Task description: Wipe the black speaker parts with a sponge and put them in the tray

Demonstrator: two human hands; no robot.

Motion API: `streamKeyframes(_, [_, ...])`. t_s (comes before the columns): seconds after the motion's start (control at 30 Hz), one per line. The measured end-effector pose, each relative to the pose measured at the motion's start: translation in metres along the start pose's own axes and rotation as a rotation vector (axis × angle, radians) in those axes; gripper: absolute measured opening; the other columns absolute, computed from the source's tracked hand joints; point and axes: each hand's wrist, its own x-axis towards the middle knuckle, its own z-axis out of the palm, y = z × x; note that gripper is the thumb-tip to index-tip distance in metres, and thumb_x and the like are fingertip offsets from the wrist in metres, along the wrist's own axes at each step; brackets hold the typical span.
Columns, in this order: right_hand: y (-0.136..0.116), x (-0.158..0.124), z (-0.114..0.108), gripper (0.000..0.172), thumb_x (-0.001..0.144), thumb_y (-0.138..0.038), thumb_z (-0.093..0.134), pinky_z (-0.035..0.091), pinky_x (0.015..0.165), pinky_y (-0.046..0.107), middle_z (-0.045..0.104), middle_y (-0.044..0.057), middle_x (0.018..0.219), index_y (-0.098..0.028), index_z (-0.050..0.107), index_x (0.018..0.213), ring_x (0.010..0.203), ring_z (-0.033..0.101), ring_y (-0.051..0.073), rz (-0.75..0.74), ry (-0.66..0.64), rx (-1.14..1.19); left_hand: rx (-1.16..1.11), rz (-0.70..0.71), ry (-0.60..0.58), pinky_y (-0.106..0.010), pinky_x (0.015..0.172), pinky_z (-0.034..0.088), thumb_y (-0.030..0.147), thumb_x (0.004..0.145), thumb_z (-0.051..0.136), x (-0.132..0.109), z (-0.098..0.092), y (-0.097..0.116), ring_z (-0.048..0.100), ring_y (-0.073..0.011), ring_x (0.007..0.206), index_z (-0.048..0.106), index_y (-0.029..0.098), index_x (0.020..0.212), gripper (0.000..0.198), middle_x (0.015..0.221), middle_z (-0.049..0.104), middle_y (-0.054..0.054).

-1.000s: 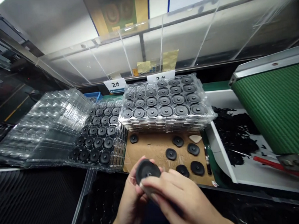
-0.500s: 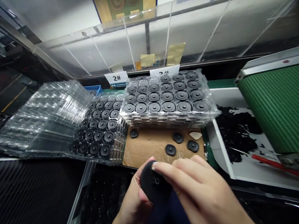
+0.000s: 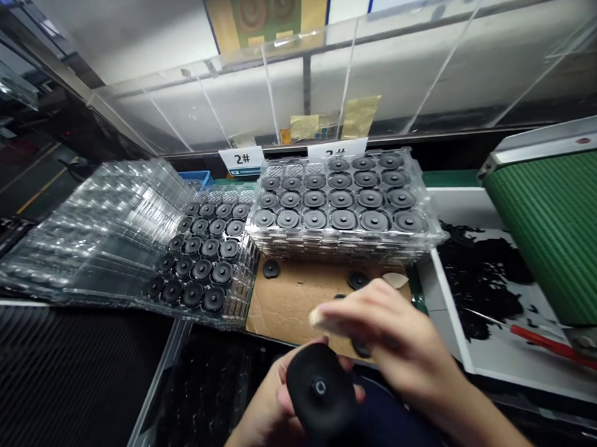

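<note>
Low in the head view, my left hand [image 3: 270,402] grips a black rubber-looking disc [image 3: 322,399] by its edges, with fingertips showing on both sides. The disc's face, with a small ring at its raised centre, is turned up toward me. Just above and to the right is my right hand [image 3: 397,332], apart from the disc, its fingers stretched out and slightly blurred. A pale cover sits on one of its fingertips. Beneath this hand, more dark discs show partly on the cardboard [image 3: 287,304]. Another small disc [image 3: 271,268] lies at the cardboard's far left.
Clear plastic trays [image 3: 344,241] filled with black discs are stacked behind the cardboard. More filled trays [image 3: 236,280] stand at left, beside nested clear trays [image 3: 88,228]. To the right are a white bin [image 3: 453,309] of black scraps, a red-handled tool [image 3: 539,341] and a green conveyor [image 3: 564,236].
My right hand has lifted off the disc, up and away from it. The disc stays in my left hand, lower and more exposed. The view has shifted slightly.
</note>
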Motion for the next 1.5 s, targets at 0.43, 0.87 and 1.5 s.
streamKeyframes(0.43, [0.088,-0.102,0.042,0.018,0.064,-0.03,0.08,0.048,0.073,0.03,0.068,0.001,0.076,-0.018,0.069,0.073,0.064,0.061,0.012,1.271,0.202,1.534,-0.225,-0.132,-0.275,-0.026,0.078,0.052,0.05,0.062,0.07,0.014,-0.005,-0.001,0.068,-0.0203,0.091,0.067,0.023,0.105,0.05,0.102,0.072,-0.004])
streamKeyframes(0.87, [0.071,-0.08,0.022,0.028,0.062,-0.026,0.08,0.038,0.052,0.015,0.061,-0.002,0.073,-0.019,0.068,0.085,0.056,0.047,0.007,1.02,0.265,1.052,1.253,0.85,-0.277,-0.039,0.096,0.043,0.017,0.073,0.067,0.031,-0.015,-0.002,0.053,-0.0208,0.112,-0.011,0.036,0.14,0.104,0.123,0.052,-0.01])
streamKeyframes(1.5, [0.056,-0.017,0.025,0.03,0.089,-0.038,0.048,0.046,0.057,0.02,0.053,0.001,0.066,-0.022,0.064,0.07,0.06,0.055,0.014,0.365,0.107,0.184,0.639,0.053,0.089,-0.026,0.061,0.046,0.054,0.061,0.07,0.053,-0.017,0.027,0.061,-0.0147,0.06,0.066,0.012,0.07,0.043,0.064,0.065,-0.004])
